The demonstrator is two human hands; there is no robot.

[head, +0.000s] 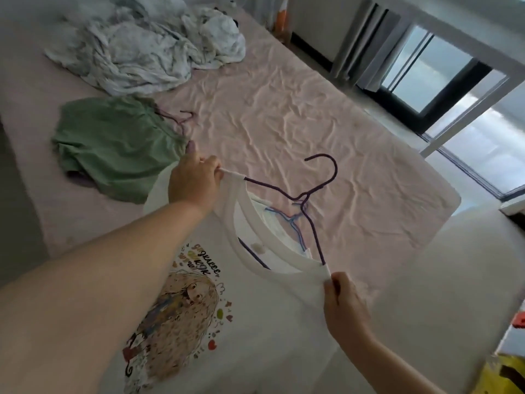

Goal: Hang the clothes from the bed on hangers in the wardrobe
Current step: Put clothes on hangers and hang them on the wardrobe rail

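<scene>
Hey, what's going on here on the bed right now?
A person is fitting a white printed T-shirt onto a purple hanger over the bed. The left hand pinches one shoulder of the shirt and the right hand pinches the other, with the hanger's hook sticking out through the neckline. A green garment lies on the bed with another hanger partly under it, beside a crumpled pale bundle of fabric. No wardrobe is in view.

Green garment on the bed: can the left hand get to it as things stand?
Probably yes, but not free: the left hand sits right beside the green garment with nothing between, yet it pinches the white T-shirt on the purple hanger.
</scene>
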